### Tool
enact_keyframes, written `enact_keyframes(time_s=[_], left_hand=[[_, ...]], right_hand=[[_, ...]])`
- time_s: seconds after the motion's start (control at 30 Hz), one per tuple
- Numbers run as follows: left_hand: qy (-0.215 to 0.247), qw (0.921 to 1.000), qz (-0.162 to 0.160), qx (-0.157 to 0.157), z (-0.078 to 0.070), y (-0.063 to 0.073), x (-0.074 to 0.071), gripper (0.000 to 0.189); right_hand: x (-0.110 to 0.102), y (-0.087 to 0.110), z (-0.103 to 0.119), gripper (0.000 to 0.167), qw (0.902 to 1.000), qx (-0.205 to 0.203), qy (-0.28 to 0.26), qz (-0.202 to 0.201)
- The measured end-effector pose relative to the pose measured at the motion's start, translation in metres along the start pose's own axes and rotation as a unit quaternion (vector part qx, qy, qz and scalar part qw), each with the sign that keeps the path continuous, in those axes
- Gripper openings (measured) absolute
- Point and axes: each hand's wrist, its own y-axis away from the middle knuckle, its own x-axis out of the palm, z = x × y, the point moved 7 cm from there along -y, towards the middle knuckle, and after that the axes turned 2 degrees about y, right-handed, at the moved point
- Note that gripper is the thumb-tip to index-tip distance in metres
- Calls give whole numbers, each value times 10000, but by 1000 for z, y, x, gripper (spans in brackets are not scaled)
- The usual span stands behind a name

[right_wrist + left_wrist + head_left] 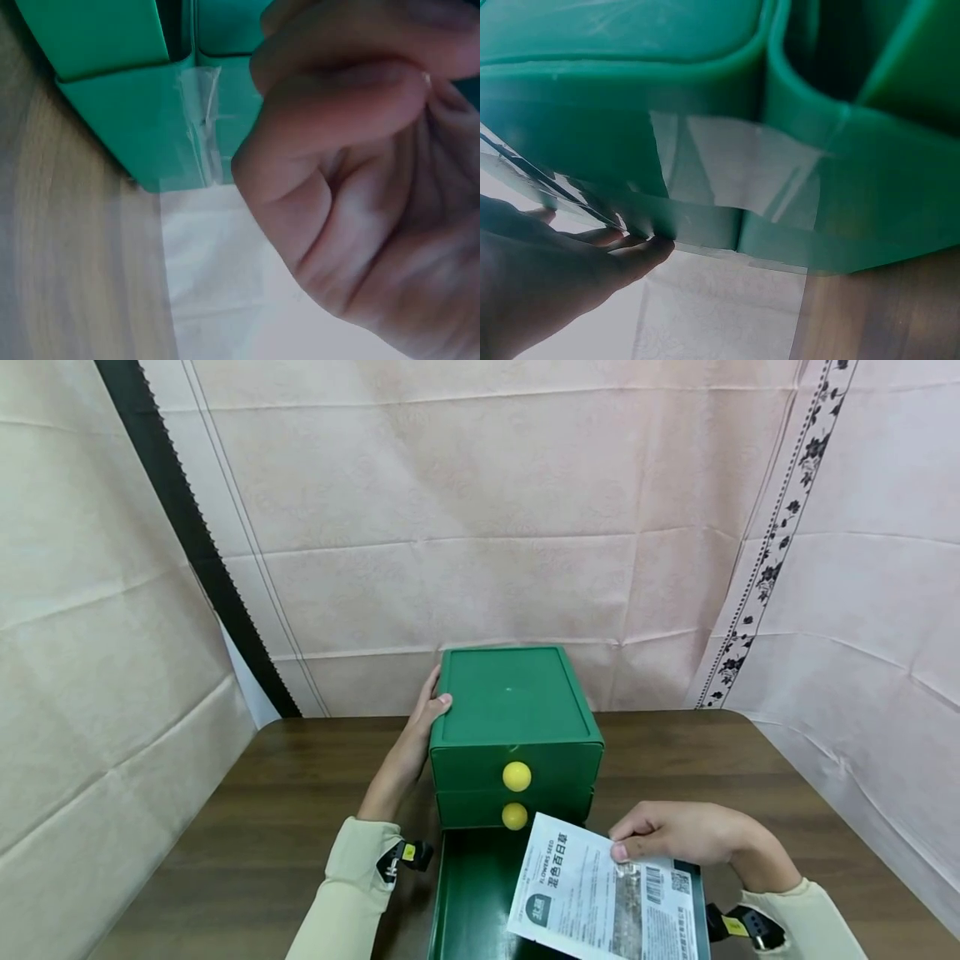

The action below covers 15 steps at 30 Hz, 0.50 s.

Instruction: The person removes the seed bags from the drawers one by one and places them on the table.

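A green drawer box (pixel 513 697) with two yellow knobs (pixel 517 776) stands on the table, its lowest drawer (pixel 472 885) pulled out toward me. My left hand (pixel 408 743) rests against the box's left side, thumb at the top edge; in the left wrist view its fingers (pixel 641 255) lie along that wall. Between thumb and fingers, my right hand (pixel 686 839) pinches the upper right edge of a flat printed packet (pixel 566 885), white with a barcode. The packet is tilted over the open drawer and hides part of its inside. Only the curled right hand (pixel 360 165) shows in the right wrist view.
The brown wooden table (pixel 300 810) extends on both sides of the box. A pale cloth (pixel 480 527) hangs close behind the table, with cloth walls left and right. Clear tape (pixel 735 161) spans the seam on the box's side.
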Motion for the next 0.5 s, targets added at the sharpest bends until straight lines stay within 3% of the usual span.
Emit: enact_keyframes(time_s=[0.5], left_hand=[[12,10000,-16,8,1,0,-1,78]], right_hand=[[-14,29,-13,34,9977,-243,-630,23]])
